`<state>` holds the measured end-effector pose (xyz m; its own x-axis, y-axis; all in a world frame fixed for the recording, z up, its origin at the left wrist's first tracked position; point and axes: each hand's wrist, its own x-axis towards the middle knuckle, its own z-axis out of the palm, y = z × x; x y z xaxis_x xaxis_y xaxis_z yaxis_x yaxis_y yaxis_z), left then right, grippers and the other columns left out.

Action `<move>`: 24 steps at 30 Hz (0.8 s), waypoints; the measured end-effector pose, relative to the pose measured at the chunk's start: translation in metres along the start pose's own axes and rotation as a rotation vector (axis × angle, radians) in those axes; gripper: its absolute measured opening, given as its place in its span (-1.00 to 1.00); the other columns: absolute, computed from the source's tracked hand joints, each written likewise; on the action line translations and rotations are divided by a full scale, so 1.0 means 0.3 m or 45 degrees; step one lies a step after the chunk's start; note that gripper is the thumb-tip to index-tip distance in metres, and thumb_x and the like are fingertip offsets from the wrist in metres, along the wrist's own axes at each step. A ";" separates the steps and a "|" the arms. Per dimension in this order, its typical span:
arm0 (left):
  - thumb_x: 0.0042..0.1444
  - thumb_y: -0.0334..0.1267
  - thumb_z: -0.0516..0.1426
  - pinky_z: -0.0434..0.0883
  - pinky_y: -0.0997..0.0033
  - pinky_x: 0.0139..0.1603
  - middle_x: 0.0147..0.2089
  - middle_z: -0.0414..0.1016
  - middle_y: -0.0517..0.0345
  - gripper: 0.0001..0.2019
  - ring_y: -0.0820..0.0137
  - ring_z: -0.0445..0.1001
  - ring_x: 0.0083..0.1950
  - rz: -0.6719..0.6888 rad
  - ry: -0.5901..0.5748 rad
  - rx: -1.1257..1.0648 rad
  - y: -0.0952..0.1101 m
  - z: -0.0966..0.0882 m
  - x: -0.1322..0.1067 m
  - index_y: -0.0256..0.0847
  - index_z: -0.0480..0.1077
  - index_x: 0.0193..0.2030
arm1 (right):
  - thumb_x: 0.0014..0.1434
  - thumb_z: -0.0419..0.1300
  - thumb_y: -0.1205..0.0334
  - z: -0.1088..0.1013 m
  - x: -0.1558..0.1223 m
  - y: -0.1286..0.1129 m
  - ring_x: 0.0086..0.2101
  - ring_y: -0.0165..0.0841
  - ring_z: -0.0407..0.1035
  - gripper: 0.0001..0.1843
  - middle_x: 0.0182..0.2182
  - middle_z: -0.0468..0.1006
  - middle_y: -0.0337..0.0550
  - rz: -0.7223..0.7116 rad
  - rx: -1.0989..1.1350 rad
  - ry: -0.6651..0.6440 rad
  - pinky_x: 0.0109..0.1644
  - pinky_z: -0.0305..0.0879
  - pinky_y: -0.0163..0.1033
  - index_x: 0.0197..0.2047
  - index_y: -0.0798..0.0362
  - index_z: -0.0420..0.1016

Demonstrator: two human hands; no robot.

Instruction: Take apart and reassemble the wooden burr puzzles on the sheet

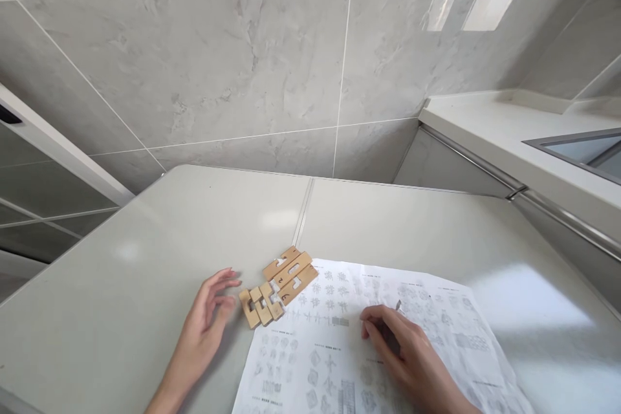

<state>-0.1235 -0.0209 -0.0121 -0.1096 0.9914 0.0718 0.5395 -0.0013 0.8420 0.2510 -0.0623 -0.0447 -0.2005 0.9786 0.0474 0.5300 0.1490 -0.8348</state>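
Note:
My left hand (206, 323) is open, its fingers loosely bent, just left of the wooden puzzle pieces and apart from them. Three notched wooden puzzle pieces (264, 305) stand close together in a staggered row at the paper's upper left edge. Behind them, three longer wooden pieces (292, 270) with cut-outs lie side by side; dark numbers show on them. My right hand (405, 352) rests on the printed paper sheet (349, 333), thumb and fingers drawn together. A small dark tip (398, 305) shows behind its knuckles; I cannot tell whether it belongs to something held.
The sheet, printed with rows of small puzzle drawings, lies creased on a pale glossy table (233, 207) with a seam down its middle. Grey wall tiles (242, 65) rise behind. A white ledge (524, 129) with a metal rail (475, 162) runs along the right.

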 end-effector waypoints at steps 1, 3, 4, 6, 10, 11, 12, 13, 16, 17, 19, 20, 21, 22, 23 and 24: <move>0.43 0.27 0.04 0.56 0.16 0.13 0.25 0.55 -0.10 -0.47 0.13 0.60 0.16 -0.019 0.024 -0.011 0.007 -0.002 0.026 -0.03 0.35 0.31 | 0.56 0.03 0.08 -0.001 0.000 -0.002 -0.40 -0.25 0.49 -0.78 -0.32 0.63 -0.21 -0.008 -0.002 0.006 -0.39 0.30 -0.21 -0.08 -0.14 0.48; 0.41 0.33 0.01 0.58 0.20 -0.01 0.02 0.63 -0.04 -0.42 0.25 0.61 -0.15 -0.047 0.112 0.021 0.018 -0.002 0.092 -0.11 0.40 0.21 | 0.56 0.04 0.09 -0.002 0.002 -0.006 -0.41 -0.26 0.49 -0.78 -0.33 0.63 -0.21 -0.020 -0.008 0.023 -0.40 0.30 -0.22 -0.09 -0.13 0.48; 0.39 0.36 0.02 0.57 0.24 -0.11 -0.08 0.63 0.00 -0.39 0.30 0.56 -0.27 -0.050 0.156 0.046 0.021 0.000 0.131 -0.15 0.42 0.19 | 0.56 0.04 0.09 -0.003 0.002 -0.008 -0.41 -0.26 0.50 -0.78 -0.33 0.63 -0.21 -0.024 -0.011 0.030 -0.40 0.30 -0.22 -0.09 -0.13 0.49; 0.35 0.37 0.06 0.52 0.34 -0.24 -0.14 0.61 0.03 -0.37 0.31 0.55 -0.29 -0.046 0.188 0.056 0.021 0.009 0.215 -0.17 0.42 0.17 | 0.56 0.04 0.09 -0.005 0.002 -0.011 -0.42 -0.27 0.49 -0.77 -0.34 0.63 -0.21 -0.026 -0.018 0.036 -0.41 0.30 -0.23 -0.09 -0.13 0.50; 0.30 0.37 0.10 0.47 0.39 -0.27 -0.22 0.61 0.07 -0.39 0.29 0.56 -0.27 -0.014 0.210 0.075 0.010 0.039 0.361 -0.17 0.46 0.08 | 0.56 0.04 0.08 -0.009 0.000 -0.015 -0.40 -0.28 0.49 -0.77 -0.32 0.64 -0.21 -0.013 -0.020 0.017 -0.39 0.30 -0.23 -0.08 -0.12 0.50; 0.30 0.36 0.10 0.46 0.39 -0.27 -0.19 0.61 0.06 -0.41 0.32 0.54 -0.31 -0.006 0.212 0.079 0.008 0.047 0.383 -0.17 0.47 0.05 | 0.56 0.04 0.08 -0.010 0.000 -0.016 -0.39 -0.27 0.49 -0.77 -0.31 0.64 -0.20 -0.004 -0.018 0.008 -0.38 0.30 -0.23 -0.07 -0.12 0.50; 0.29 0.36 0.10 0.45 0.39 -0.29 -0.19 0.61 0.05 -0.42 0.34 0.52 -0.34 0.003 0.209 0.085 0.006 0.054 0.398 -0.17 0.48 0.01 | 0.56 0.03 0.08 -0.010 0.000 -0.016 -0.38 -0.27 0.49 -0.77 -0.30 0.64 -0.21 0.004 -0.016 -0.001 -0.37 0.30 -0.23 -0.07 -0.12 0.49; 0.29 0.35 0.11 0.44 0.39 -0.29 -0.20 0.61 0.06 -0.43 0.34 0.51 -0.35 0.010 0.203 0.093 0.004 0.060 0.406 -0.17 0.50 -0.02 | 0.56 0.03 0.09 -0.010 0.001 -0.016 -0.38 -0.27 0.49 -0.77 -0.30 0.64 -0.21 0.011 -0.016 -0.008 -0.36 0.30 -0.22 -0.07 -0.12 0.49; 0.28 0.29 0.15 0.45 0.38 -0.24 -0.25 0.62 0.07 -0.49 0.31 0.52 -0.31 0.030 0.175 0.127 0.003 0.070 0.397 -0.17 0.53 -0.09 | 0.56 0.02 0.09 -0.008 0.003 -0.015 -0.38 -0.27 0.48 -0.78 -0.30 0.63 -0.22 0.012 -0.014 -0.011 -0.36 0.30 -0.22 -0.06 -0.13 0.48; 0.29 0.26 0.15 0.45 0.38 -0.22 -0.25 0.63 0.07 -0.52 0.30 0.53 -0.30 0.035 0.164 0.139 0.003 0.071 0.388 -0.16 0.54 -0.10 | 0.56 0.02 0.09 -0.007 0.004 -0.014 -0.39 -0.27 0.48 -0.78 -0.30 0.63 -0.22 0.008 -0.015 -0.009 -0.37 0.29 -0.22 -0.06 -0.13 0.48; 0.30 0.22 0.15 0.44 0.39 -0.20 -0.25 0.64 0.09 -0.55 0.30 0.52 -0.28 0.041 0.143 0.162 0.005 0.071 0.373 -0.15 0.56 -0.12 | 0.56 0.02 0.10 -0.007 0.004 -0.012 -0.40 -0.27 0.47 -0.78 -0.30 0.63 -0.21 0.004 -0.018 -0.005 -0.39 0.28 -0.22 -0.06 -0.13 0.47; 0.31 0.20 0.15 0.43 0.39 -0.20 -0.25 0.64 0.09 -0.57 0.31 0.51 -0.28 0.042 0.135 0.174 0.006 0.071 0.368 -0.15 0.56 -0.12 | 0.56 0.02 0.10 -0.008 0.003 -0.012 -0.40 -0.27 0.47 -0.79 -0.31 0.63 -0.21 0.002 -0.022 -0.004 -0.39 0.27 -0.22 -0.06 -0.12 0.47; 0.31 0.19 0.15 0.43 0.39 -0.21 -0.25 0.64 0.10 -0.57 0.31 0.51 -0.29 0.042 0.129 0.186 0.007 0.071 0.365 -0.15 0.57 -0.12 | 0.56 0.02 0.11 -0.009 0.003 -0.012 -0.40 -0.27 0.47 -0.79 -0.31 0.63 -0.21 0.000 -0.026 -0.001 -0.39 0.27 -0.23 -0.06 -0.12 0.47; 0.31 0.18 0.15 0.42 0.40 -0.21 -0.25 0.64 0.10 -0.58 0.31 0.50 -0.29 0.042 0.123 0.199 0.009 0.072 0.364 -0.15 0.57 -0.12 | 0.56 0.03 0.11 -0.010 0.002 -0.013 -0.40 -0.27 0.47 -0.79 -0.31 0.62 -0.21 -0.003 -0.028 0.001 -0.40 0.27 -0.23 -0.06 -0.12 0.47; 0.31 0.17 0.15 0.41 0.40 -0.22 -0.25 0.64 0.10 -0.59 0.31 0.50 -0.29 0.042 0.118 0.211 0.010 0.073 0.364 -0.15 0.57 -0.12 | 0.56 0.03 0.12 -0.011 0.002 -0.013 -0.40 -0.27 0.47 -0.80 -0.31 0.62 -0.22 -0.007 -0.028 0.003 -0.40 0.27 -0.23 -0.06 -0.13 0.47; 0.31 0.17 0.15 0.41 0.40 -0.22 -0.25 0.65 0.11 -0.59 0.31 0.50 -0.29 0.043 0.113 0.223 0.012 0.073 0.365 -0.15 0.57 -0.12 | 0.55 0.03 0.12 -0.011 0.002 -0.014 -0.41 -0.27 0.47 -0.80 -0.32 0.62 -0.22 -0.011 -0.027 0.003 -0.40 0.27 -0.23 -0.06 -0.13 0.47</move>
<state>-0.1152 0.0906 -0.0130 -0.1580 0.9757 0.1519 0.6802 -0.0039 0.7330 0.2514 -0.0619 -0.0392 -0.2030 0.9776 0.0562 0.5453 0.1605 -0.8228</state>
